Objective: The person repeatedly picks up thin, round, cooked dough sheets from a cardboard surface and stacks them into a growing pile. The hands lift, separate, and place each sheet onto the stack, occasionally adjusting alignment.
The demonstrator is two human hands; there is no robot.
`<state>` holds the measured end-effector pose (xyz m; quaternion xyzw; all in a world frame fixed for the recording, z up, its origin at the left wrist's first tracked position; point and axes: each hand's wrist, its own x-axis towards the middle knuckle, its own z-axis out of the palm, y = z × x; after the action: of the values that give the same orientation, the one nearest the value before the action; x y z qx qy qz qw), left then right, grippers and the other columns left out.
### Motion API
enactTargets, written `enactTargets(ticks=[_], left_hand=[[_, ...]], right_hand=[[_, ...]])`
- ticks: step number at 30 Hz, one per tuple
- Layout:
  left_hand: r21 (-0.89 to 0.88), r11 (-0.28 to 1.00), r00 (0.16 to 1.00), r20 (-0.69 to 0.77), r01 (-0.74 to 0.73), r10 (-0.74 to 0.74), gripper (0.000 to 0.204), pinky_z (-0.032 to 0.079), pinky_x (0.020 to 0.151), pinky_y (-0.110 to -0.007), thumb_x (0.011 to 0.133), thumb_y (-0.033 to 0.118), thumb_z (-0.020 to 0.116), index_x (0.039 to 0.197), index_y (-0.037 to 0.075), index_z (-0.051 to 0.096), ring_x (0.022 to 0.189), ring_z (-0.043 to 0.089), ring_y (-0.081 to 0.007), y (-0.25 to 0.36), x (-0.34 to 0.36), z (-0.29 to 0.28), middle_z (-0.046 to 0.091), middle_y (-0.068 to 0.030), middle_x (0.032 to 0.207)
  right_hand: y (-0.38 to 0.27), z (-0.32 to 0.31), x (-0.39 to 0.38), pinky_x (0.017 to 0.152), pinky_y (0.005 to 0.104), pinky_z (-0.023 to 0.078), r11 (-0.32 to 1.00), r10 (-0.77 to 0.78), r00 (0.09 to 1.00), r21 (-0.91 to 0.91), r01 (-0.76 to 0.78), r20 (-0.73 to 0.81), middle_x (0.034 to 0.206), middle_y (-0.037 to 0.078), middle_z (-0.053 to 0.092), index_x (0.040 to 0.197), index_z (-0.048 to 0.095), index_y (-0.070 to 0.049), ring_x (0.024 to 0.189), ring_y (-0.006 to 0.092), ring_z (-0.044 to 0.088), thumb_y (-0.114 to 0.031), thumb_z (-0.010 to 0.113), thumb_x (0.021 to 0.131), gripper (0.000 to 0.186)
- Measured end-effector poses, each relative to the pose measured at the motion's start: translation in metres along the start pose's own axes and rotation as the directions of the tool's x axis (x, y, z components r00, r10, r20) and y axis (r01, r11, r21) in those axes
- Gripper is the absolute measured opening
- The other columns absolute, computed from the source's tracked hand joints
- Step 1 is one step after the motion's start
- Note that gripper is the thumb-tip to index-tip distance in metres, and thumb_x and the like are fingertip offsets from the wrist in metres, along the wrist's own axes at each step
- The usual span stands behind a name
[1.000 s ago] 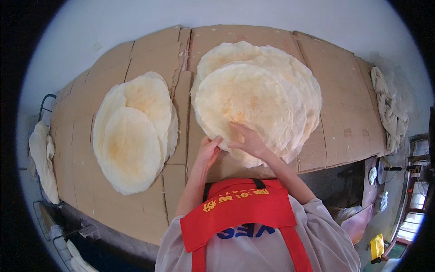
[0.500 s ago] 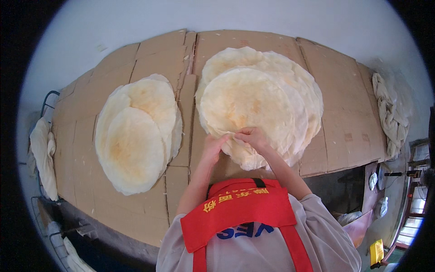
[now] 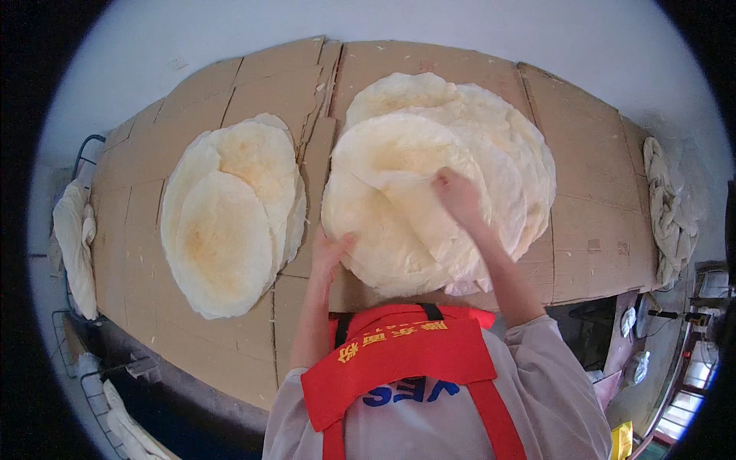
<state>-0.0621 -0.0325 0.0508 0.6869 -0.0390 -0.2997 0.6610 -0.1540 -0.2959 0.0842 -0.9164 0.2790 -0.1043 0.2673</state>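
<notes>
A stack of large, thin round flatbreads (image 3: 514, 146) lies in front of me, pale with browned patches. The top flatbread (image 3: 383, 230) is lifted and creased, with a fold running toward my right hand. My right hand (image 3: 460, 198) is closed on its raised part, above the middle of the stack, and slightly blurred. At the stack's near left edge, my left hand (image 3: 334, 250) pinches the same flatbread's rim, thumb on top; the other fingers are partly hidden. To the left lies a smaller pile of flatbreads (image 3: 222, 238), overlapping and untouched by either hand.
Flattened brown cardboard (image 3: 590, 192) covers the table, with seams between its sheets. Bundled pale cloth (image 3: 667, 207) lies at the right end, and another cloth (image 3: 74, 245) hangs by a metal frame at the left. A white wall (image 3: 491, 27) stands behind the table.
My right hand has moved up and away from me, raising and creasing the top flatbread. My left hand has shifted left along its rim. The view has shifted slightly.
</notes>
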Motion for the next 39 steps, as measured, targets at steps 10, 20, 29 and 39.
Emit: enactTargets(ticks=[10,20,29,39], left_hand=[[0.827,0.467,0.844,0.016,-0.312,0.536,0.084,0.013,0.104,-0.045,0.074,0.027,0.062,0.13,-0.009,0.012,0.125,0.014,-0.0422,-0.014,-0.018,0.066,0.014,-0.0298,0.134],[0.987,0.126,0.915,0.044,-0.102,0.401,0.086,0.014,0.102,-0.048,0.074,0.043,0.057,0.129,-0.009,0.015,0.125,0.013,-0.0444,-0.069,-0.015,0.053,0.013,-0.0312,0.134],[0.869,0.443,0.856,-0.045,-0.221,0.515,0.074,0.024,0.099,-0.045,0.077,0.025,0.058,0.131,-0.004,0.017,0.121,0.027,-0.0357,-0.065,-0.005,0.046,0.026,-0.0279,0.13],[-0.297,0.951,0.956,-0.244,0.087,-0.164,0.044,0.043,0.049,-0.024,0.078,0.01,0.057,0.114,0.002,0.034,0.058,0.052,-0.0114,-0.009,0.001,0.0,0.055,-0.0041,0.076]], right_hand=[[-0.051,0.073,0.002,0.066,0.041,0.046,0.966,-0.197,0.912,-0.089,0.244,0.361,0.08,0.014,0.06,0.088,0.059,-0.01,0.074,0.0289,0.059,-0.027,0.052,0.079,0.021],[0.224,-0.142,0.146,0.068,0.0338,0.046,0.907,0.396,0.768,0.084,-0.413,-0.503,0.084,0.009,0.064,0.09,0.065,-0.009,0.077,0.0178,0.06,-0.03,0.052,0.081,0.027],[0.083,-0.32,0.143,0.064,0.0278,0.045,0.984,0.157,0.839,0.152,-0.09,-0.521,0.073,0.006,0.061,0.089,0.063,-0.001,0.065,0.0135,0.056,-0.038,0.064,0.071,0.042],[-0.056,0.007,0.0,0.062,0.0391,0.047,0.868,-0.406,0.896,-0.232,0.439,0.178,0.089,0.013,0.059,0.101,0.055,-0.008,0.074,0.0272,0.059,-0.014,0.045,0.08,0.024]])
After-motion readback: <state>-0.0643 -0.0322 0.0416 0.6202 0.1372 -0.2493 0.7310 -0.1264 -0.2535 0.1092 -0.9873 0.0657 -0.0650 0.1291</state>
